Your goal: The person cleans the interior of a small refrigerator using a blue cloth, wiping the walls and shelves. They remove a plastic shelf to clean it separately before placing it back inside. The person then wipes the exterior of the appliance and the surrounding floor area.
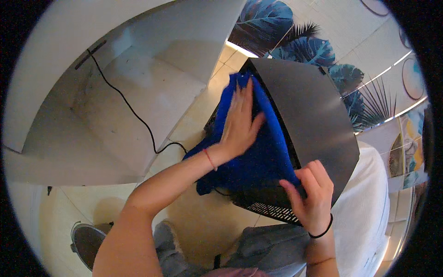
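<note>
A blue cloth (256, 155) lies spread over the dark back of an appliance (304, 104) that has a grey casing and a slotted vent. My left hand (240, 121) presses flat on the cloth with its fingers stretched out, slightly blurred. At the cloth's lower right corner, my right hand (309, 197) pinches the edge beside the casing. A black cable (138, 117) runs from a slot in the cabinet to the appliance, where the cloth hides its end.
An open white cabinet recess (159, 86) is on the left. A bucket (86, 242) stands on the tiled floor at lower left. White fabric (363, 207) hangs at the right, near a wall with leaf-patterned tiles (304, 52).
</note>
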A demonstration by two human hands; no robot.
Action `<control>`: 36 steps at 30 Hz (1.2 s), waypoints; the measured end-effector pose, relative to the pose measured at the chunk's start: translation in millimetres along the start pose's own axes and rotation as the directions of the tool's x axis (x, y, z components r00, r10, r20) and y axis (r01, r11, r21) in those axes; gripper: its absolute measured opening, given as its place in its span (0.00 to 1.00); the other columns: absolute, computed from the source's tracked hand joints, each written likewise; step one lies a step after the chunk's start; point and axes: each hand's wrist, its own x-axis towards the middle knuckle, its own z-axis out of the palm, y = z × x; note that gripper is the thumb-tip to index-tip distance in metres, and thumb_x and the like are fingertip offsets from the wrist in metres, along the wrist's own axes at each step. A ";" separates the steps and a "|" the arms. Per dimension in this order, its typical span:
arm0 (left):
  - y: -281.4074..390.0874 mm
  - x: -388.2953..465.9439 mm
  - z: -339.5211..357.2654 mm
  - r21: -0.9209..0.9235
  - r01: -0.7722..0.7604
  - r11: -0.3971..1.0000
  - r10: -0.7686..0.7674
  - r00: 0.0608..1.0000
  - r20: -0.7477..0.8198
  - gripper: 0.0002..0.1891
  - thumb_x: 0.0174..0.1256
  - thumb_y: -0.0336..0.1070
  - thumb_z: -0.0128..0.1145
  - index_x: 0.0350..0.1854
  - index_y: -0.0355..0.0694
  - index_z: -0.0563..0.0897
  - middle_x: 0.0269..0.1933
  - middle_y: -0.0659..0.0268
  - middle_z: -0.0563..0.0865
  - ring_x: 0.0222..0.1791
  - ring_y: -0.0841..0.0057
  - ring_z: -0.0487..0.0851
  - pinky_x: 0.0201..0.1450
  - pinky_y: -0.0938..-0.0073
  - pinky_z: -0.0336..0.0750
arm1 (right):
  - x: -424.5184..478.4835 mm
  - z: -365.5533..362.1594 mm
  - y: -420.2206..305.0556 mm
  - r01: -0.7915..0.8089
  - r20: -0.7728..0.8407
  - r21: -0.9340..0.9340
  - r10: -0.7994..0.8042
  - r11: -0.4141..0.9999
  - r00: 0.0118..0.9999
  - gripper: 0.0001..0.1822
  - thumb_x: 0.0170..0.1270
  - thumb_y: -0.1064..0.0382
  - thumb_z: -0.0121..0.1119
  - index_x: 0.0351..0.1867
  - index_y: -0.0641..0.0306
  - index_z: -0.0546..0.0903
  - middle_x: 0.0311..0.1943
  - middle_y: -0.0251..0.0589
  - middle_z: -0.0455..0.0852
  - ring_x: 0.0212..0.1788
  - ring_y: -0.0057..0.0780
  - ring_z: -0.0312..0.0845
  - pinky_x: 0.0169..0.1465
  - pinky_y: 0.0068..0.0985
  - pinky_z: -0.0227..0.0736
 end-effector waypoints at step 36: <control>-10.2 -86.8 11.3 -0.089 0.118 0.989 -0.080 0.934 0.348 0.26 0.76 0.41 0.41 0.72 0.38 0.57 0.71 0.57 0.60 0.71 0.67 0.59 0.74 0.66 0.51 | -6.8 110.6 -22.9 -0.452 -0.271 0.387 0.568 0.804 0.777 0.21 0.55 0.66 0.68 0.51 0.63 0.77 0.35 0.42 0.82 0.38 0.42 0.78 0.38 0.31 0.75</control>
